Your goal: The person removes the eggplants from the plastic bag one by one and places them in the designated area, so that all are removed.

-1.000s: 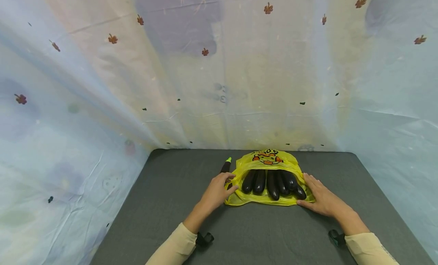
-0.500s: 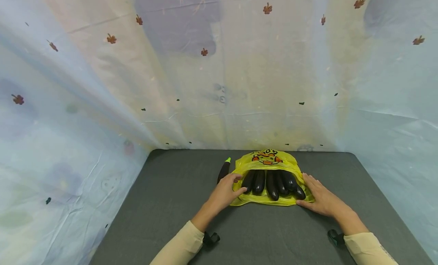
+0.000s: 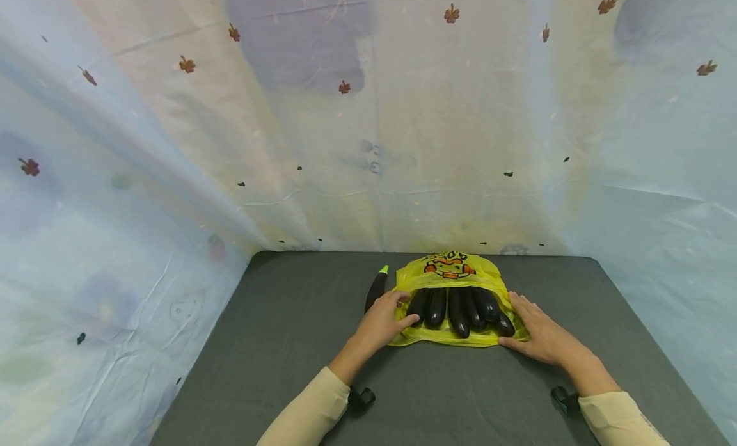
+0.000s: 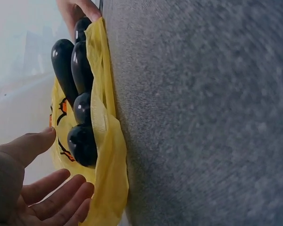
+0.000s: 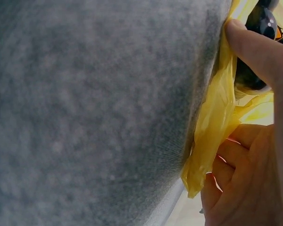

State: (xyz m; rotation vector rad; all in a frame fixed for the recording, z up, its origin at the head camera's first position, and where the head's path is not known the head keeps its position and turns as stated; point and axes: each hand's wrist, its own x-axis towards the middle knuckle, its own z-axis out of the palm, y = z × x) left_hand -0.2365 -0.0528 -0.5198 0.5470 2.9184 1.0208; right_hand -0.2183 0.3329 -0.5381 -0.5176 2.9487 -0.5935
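Observation:
A yellow plastic bag (image 3: pixel 420 336) with a printed cartoon lies with its mouth toward me, several dark eggplants (image 3: pixel 458 311) side by side inside. At the bag's left side is my left hand (image 3: pixel 377 324), thumb and fingers spread apart. In the left wrist view its fingers (image 4: pixel 56 195) lie along the yellow plastic, not curled round anything. My right hand (image 3: pixel 538 327) rests against the bag's right side with fingers extended; the right wrist view shows its thumb on the bag's edge (image 5: pixel 217 108). One more eggplant (image 3: pixel 377 291) with a green tip lies outside, beyond my left hand.
The bag lies near the back of a grey cloth-covered table (image 3: pixel 449 395). A pale plastic sheet (image 3: pixel 437 145) with leaf prints hangs behind the table and along its sides. A black strap (image 3: pixel 361 398) is on my left wrist.
My left hand has moved right, pushing in the bag's left side and uncovering more of the loose eggplant. The right hand stays nearly in place.

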